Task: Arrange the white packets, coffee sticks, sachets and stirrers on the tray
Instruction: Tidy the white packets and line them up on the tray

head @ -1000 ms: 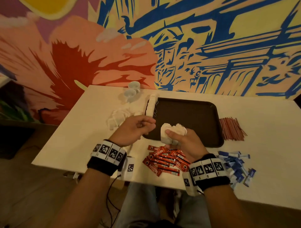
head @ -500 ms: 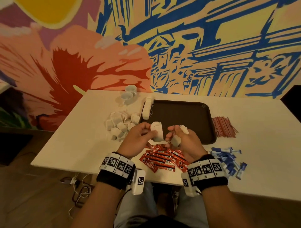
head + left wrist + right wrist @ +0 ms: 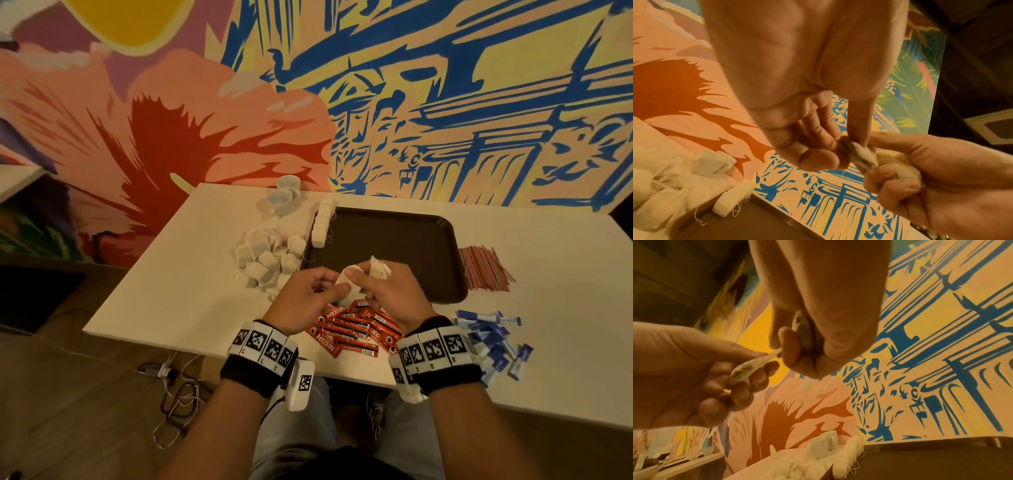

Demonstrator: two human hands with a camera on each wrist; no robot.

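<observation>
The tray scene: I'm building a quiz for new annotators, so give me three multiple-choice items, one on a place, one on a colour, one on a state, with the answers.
1. Where do the red stirrers lie?
A. on the table right of the tray
B. in a cup
C. on the tray

2. What colour are the coffee sticks?
A. green
B. red
C. yellow

3. What is the left hand doing?
A. resting flat on the table
B. pinching a white packet
C. lifting the tray

Answers: 1 A, they lie on the table beside the tray; 2 B, red wrappers; 3 B, the left wrist view shows the thumb and fingers closed on it.
</observation>
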